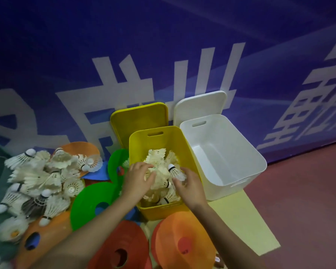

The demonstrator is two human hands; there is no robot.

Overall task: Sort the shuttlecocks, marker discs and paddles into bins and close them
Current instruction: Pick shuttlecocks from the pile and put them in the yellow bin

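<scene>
My left hand [139, 178] and right hand [190, 186] cover part of the shuttlecocks in the yellow bin [155, 209], so their count cannot be told. The red disc [120, 247] and orange disc [184, 241] are cut off by the bottom edge. The shuttlecock pile [37, 183] at left is blurred.

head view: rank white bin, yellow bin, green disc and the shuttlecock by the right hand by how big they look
1. white bin
2. yellow bin
3. green disc, though nearness to the camera may enlarge it
4. shuttlecock
</scene>
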